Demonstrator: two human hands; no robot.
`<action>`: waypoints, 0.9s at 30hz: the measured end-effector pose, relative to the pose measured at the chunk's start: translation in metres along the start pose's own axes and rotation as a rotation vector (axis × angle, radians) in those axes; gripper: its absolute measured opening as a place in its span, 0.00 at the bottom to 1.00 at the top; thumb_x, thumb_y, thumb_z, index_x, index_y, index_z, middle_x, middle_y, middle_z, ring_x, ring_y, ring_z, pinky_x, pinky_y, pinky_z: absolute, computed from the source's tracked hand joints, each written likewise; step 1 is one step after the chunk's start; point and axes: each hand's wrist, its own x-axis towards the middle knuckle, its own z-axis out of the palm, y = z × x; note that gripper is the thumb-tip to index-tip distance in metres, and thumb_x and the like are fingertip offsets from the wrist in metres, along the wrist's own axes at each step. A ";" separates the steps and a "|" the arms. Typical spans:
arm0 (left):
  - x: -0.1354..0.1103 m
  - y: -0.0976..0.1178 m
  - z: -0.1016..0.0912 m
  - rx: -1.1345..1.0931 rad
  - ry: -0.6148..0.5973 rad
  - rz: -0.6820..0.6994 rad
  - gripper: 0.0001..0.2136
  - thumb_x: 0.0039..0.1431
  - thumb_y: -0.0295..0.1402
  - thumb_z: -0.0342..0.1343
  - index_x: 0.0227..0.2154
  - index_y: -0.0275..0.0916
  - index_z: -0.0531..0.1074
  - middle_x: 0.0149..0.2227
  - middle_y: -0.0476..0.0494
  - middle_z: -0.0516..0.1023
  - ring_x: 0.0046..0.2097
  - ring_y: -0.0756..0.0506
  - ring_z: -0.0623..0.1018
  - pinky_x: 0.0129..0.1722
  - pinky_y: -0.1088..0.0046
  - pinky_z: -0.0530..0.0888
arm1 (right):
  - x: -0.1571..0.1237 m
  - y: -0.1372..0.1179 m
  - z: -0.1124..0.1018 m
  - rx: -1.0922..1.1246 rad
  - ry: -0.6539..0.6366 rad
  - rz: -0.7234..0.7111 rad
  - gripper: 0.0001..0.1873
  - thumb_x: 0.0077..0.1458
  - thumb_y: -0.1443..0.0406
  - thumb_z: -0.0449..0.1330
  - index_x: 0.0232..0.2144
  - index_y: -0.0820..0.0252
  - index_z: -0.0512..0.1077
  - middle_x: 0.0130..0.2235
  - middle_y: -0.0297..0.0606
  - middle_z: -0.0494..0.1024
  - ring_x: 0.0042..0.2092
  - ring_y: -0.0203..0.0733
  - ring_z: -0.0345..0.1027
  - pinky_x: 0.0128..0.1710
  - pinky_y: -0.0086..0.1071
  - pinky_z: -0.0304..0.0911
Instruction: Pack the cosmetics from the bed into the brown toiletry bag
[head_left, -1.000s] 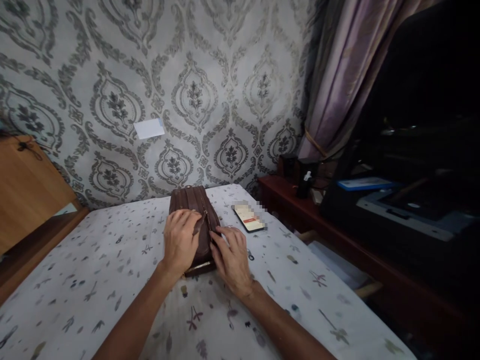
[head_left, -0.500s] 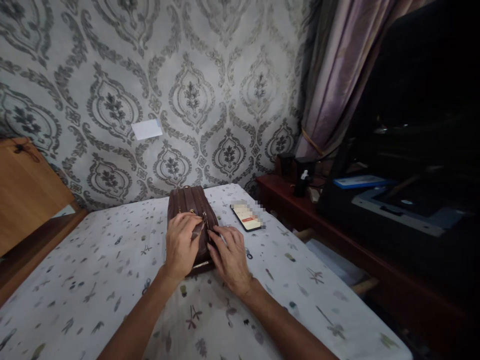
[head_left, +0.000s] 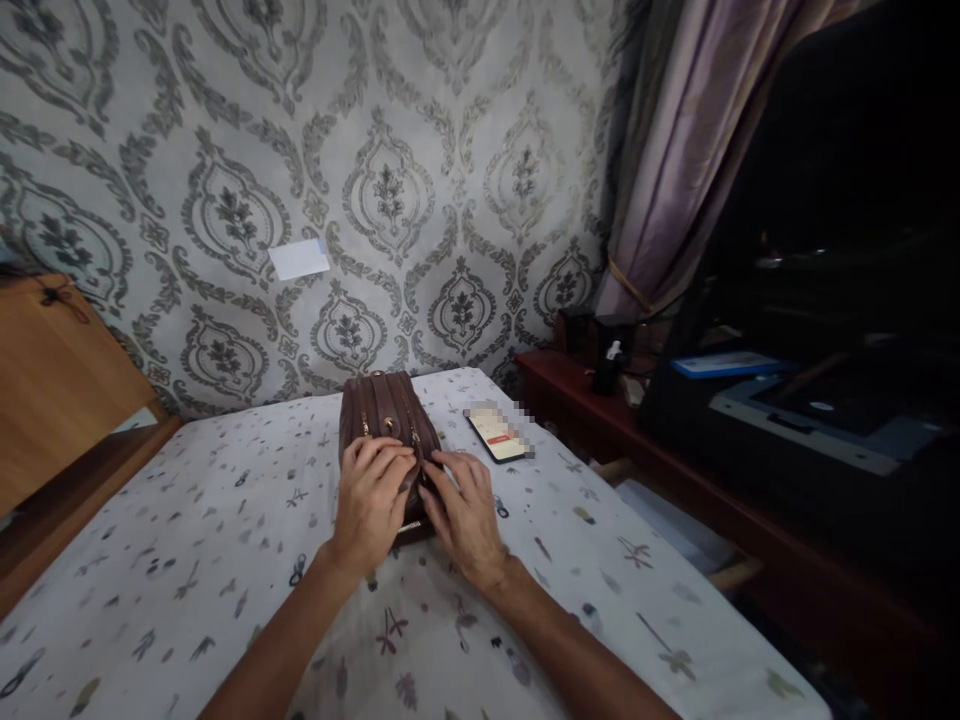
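A brown leather zip pouch (head_left: 384,415) lies on a bed with a white patterned sheet (head_left: 187,560). My left hand (head_left: 369,505) rests on top of the pouch's near end, fingers curled down onto it. Touching the pouch's right side is my right hand (head_left: 465,510), its fingertips pressed against the zip edge beside the left hand. The near half of the pouch is hidden under both hands.
A phone (head_left: 496,436) with a lit screen lies on the sheet right of the pouch. A dark wooden shelf (head_left: 600,420) with small items and a dark machine (head_left: 810,410) stands at the right. A wooden headboard (head_left: 60,380) is at left, patterned wallpaper behind.
My left hand has slid toward me along the pouch's top, uncovering the zip pulls, and now meets my right hand at the near end.
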 end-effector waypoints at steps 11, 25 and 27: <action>-0.007 -0.004 -0.004 -0.024 -0.052 0.104 0.10 0.62 0.21 0.50 0.41 0.37 0.73 0.40 0.42 0.82 0.47 0.40 0.74 0.54 0.48 0.65 | 0.000 0.000 0.000 0.058 0.018 0.016 0.16 0.63 0.70 0.54 0.53 0.59 0.67 0.49 0.48 0.73 0.50 0.51 0.66 0.48 0.49 0.68; -0.012 -0.028 -0.022 0.146 0.065 -0.127 0.13 0.66 0.28 0.50 0.52 0.37 0.68 0.48 0.35 0.75 0.50 0.39 0.74 0.50 0.59 0.73 | 0.000 -0.015 -0.002 0.092 0.017 -0.069 0.15 0.62 0.70 0.57 0.51 0.58 0.71 0.46 0.46 0.77 0.49 0.49 0.68 0.49 0.48 0.66; -0.013 -0.033 -0.025 0.152 0.080 -0.182 0.11 0.67 0.30 0.50 0.50 0.38 0.69 0.46 0.37 0.75 0.49 0.40 0.74 0.49 0.61 0.73 | -0.002 -0.022 -0.001 0.103 -0.027 -0.108 0.17 0.62 0.70 0.57 0.53 0.58 0.71 0.47 0.45 0.77 0.50 0.48 0.68 0.51 0.48 0.65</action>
